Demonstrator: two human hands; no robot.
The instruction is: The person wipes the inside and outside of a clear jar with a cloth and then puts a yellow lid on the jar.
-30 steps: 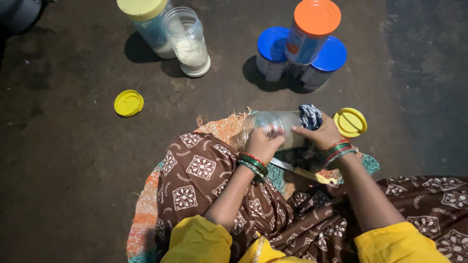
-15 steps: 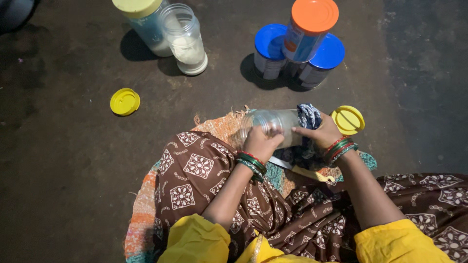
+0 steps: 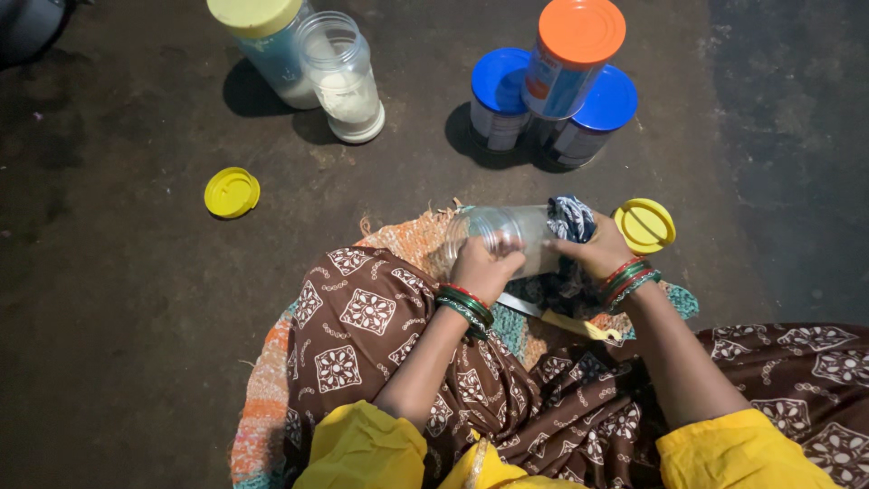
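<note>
A clear plastic jar (image 3: 509, 232) lies on its side over my lap. My left hand (image 3: 485, 268) grips its near side. My right hand (image 3: 599, 250) presses a dark blue patterned cloth (image 3: 570, 220) against the jar's open end. A yellow lid (image 3: 644, 225) lies just right of my right hand. A knife with a yellow handle (image 3: 561, 321) rests on my lap under my hands.
On the dark floor ahead stand an open clear jar of white powder (image 3: 342, 80) and a yellow-lidded jar (image 3: 262, 41). Two blue-lidded jars (image 3: 500, 98) carry an orange-lidded one (image 3: 572, 56). A second yellow lid (image 3: 232, 192) lies at left. I sit on a woven mat (image 3: 272, 398).
My hands and the jar keep nearly the same pose; the cloth shifts slightly at the jar's end. The view has drifted a little.
</note>
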